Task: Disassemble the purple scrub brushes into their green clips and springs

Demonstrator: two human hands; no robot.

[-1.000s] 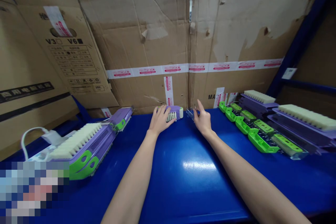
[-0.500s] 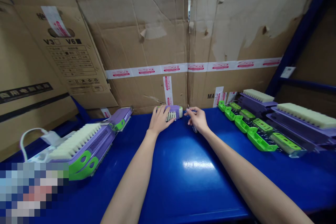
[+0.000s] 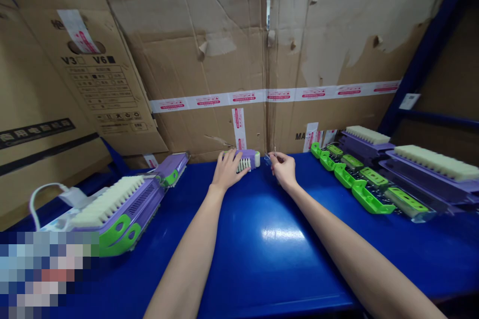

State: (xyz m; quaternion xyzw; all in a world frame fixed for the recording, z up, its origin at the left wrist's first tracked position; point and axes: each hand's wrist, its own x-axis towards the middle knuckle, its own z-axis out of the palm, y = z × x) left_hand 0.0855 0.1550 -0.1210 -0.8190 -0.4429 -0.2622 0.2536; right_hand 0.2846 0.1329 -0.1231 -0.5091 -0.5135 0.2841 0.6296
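My left hand point(image 3: 227, 169) lies over a small purple brush part point(image 3: 247, 160) with white bristles, at the back of the blue table point(image 3: 262, 239). Its fingers curl round the part's left end. My right hand point(image 3: 283, 168) is just right of the part, its fingers pinched on a small clear piece point(image 3: 270, 159) that is hard to make out. Both forearms stretch forward from the bottom of the view.
Purple and green brush units point(image 3: 123, 204) lie at the left with a white cable point(image 3: 41, 194). A row of green and purple units point(image 3: 374, 179) lies at the right. Cardboard boxes point(image 3: 209, 60) wall the back, and a blue shelf post point(image 3: 422, 60) stands at the right.
My right hand went from open and raised to pinched on the clear piece, and shifted slightly toward the purple part. My left hand has stayed on the part.
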